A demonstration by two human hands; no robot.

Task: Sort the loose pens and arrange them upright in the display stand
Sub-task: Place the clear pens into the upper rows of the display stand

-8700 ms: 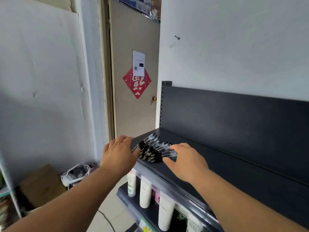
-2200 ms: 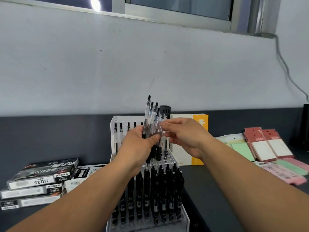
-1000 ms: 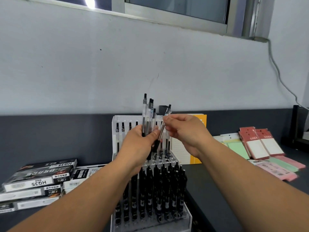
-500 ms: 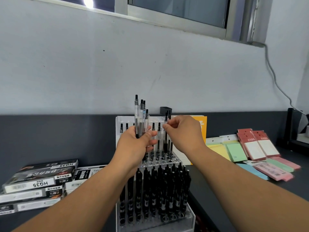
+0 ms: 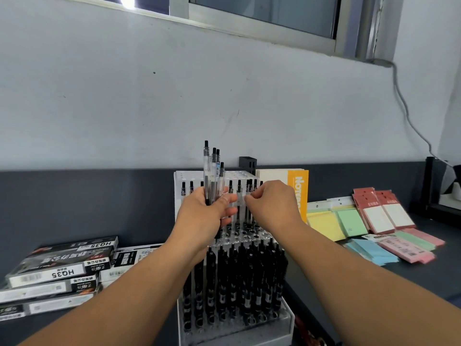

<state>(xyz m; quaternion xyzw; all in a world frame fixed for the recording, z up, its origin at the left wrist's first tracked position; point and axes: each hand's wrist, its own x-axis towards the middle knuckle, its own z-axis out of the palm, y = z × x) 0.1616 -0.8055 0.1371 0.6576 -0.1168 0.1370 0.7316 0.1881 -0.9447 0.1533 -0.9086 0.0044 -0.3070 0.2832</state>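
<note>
A clear acrylic display stand (image 5: 287, 320) sits on the dark shelf in front of me, its lower tiers packed with black pens and its upper tier part filled with clear pens. My left hand (image 5: 202, 218) grips a bunch of clear pens (image 5: 212, 176) upright, their black tops above my fingers. Just to the right, my right hand (image 5: 272, 206) pinches a single clear pen (image 5: 249, 193) standing upright over the stand's upper row. Its lower end is hidden behind the other pens.
Stacked pen boxes (image 5: 62, 268) marked HQ35 lie at the left. An orange notebook (image 5: 298, 188) stands behind the stand. Coloured sticky-note pads (image 5: 349, 222) and red-backed packs (image 5: 384, 213) spread over the shelf at the right. A white wall rises behind.
My right hand took one pen from the bunch, carried it right and lowered it upright into the stand's upper row. My left hand holds the remaining pens slightly further left.
</note>
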